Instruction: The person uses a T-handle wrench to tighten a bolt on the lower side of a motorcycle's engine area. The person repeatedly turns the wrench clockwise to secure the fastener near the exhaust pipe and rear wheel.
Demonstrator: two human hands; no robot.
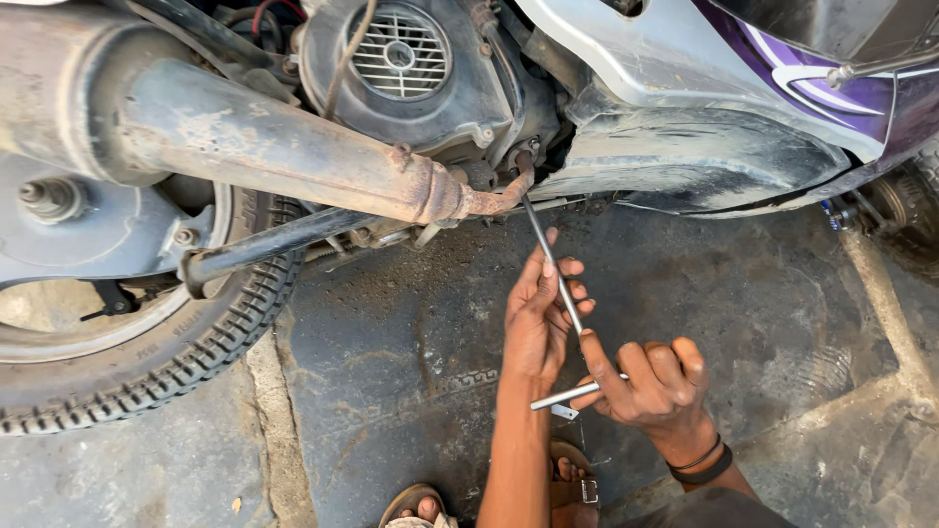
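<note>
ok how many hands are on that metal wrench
2. The left hand steadies the wrench along its long shaft; the right hand grips the crossbar at its lower end.

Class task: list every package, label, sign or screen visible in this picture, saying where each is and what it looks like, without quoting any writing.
No packages, signs or screens show.
Decal: white curved stripes on the scooter's purple side panel, upper right.
Small white tag-like scrap: on the ground below the right hand, which holds the T-wrench with the left hand; too small to tell what it is.
</note>
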